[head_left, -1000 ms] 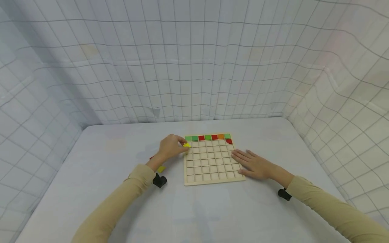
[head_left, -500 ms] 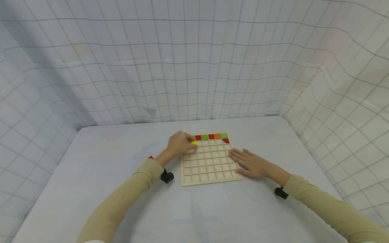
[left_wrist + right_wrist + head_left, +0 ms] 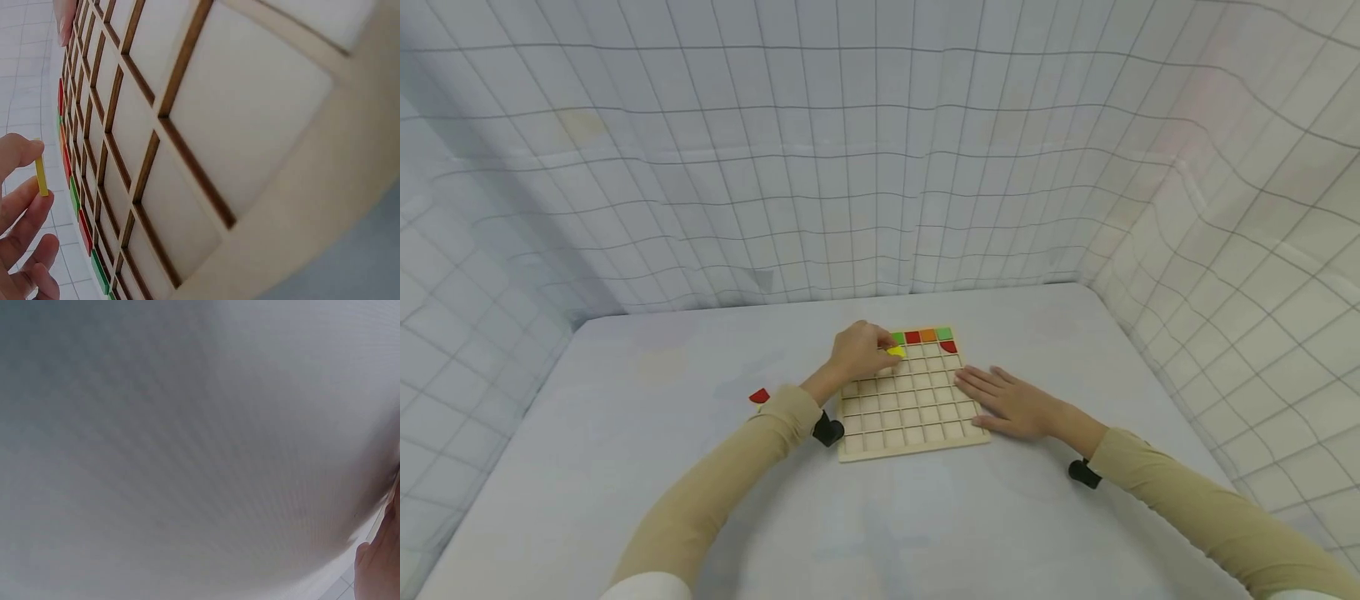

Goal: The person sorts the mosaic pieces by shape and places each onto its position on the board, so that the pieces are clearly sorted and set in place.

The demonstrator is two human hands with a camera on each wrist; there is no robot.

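My left hand [image 3: 856, 352] pinches a thin yellow tile [image 3: 896, 352] between thumb and fingers, over the upper part of a wooden grid board [image 3: 913, 451]. In the left wrist view the yellow tile [image 3: 41, 175] is seen edge-on, apart from the board. Coloured square tiles, among them a red tile [image 3: 912, 337] and an orange tile [image 3: 928, 335], fill the visible part of the far row; the hand hides its left end. A red rounded piece [image 3: 949, 347] sits below that row at the right. My right hand [image 3: 1017, 405] rests flat with straight fingers on the board's right edge.
A loose red piece [image 3: 760, 396] lies on the white table [image 3: 647, 417], left of the board beside the left sleeve. White grid-patterned curtains [image 3: 820, 167] stand behind and at both sides. Black wrist cameras, such as the left one [image 3: 828, 431], hang under the wrists.
My left hand has carried the yellow tile rightward across the board's upper rows. Another yellow piece on the table is now hidden by the left arm. The right hand stays on the board's edge.
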